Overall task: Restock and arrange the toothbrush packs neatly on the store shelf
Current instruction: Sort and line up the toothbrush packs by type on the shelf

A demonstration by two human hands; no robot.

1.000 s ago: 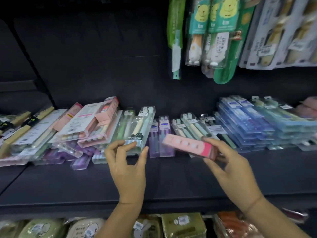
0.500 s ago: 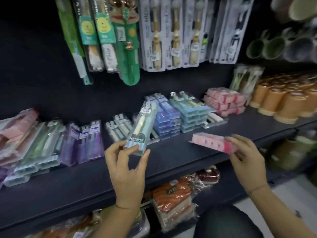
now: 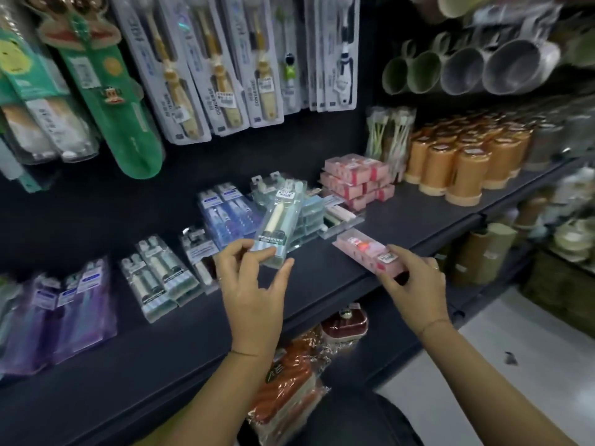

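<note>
My left hand (image 3: 252, 284) pinches the bottom end of a clear toothbrush pack (image 3: 279, 220) with cream and pale green brushes, lifted above the dark shelf (image 3: 402, 220). My right hand (image 3: 413, 284) grips one end of a pink toothbrush box (image 3: 363, 247), held just over the shelf's front part. A stack of matching pink boxes (image 3: 357, 180) sits further back on the right. Blue packs (image 3: 225, 210), green-white packs (image 3: 157, 278) and purple packs (image 3: 64, 304) lie in rows on the shelf to the left.
Carded toothbrushes (image 3: 206, 69) hang on the back wall above. Orange cups (image 3: 463, 162) stand on the shelf at the right, with mugs (image 3: 460, 69) hanging above them. Wrapped orange goods (image 3: 286, 391) lie on the lower shelf. White floor (image 3: 483, 381) shows at the lower right.
The view has swung right along the shelf. Both hands have travelled right with their packs, the clear pack lifted off its stack; the pink box is now near the pink stack.
</note>
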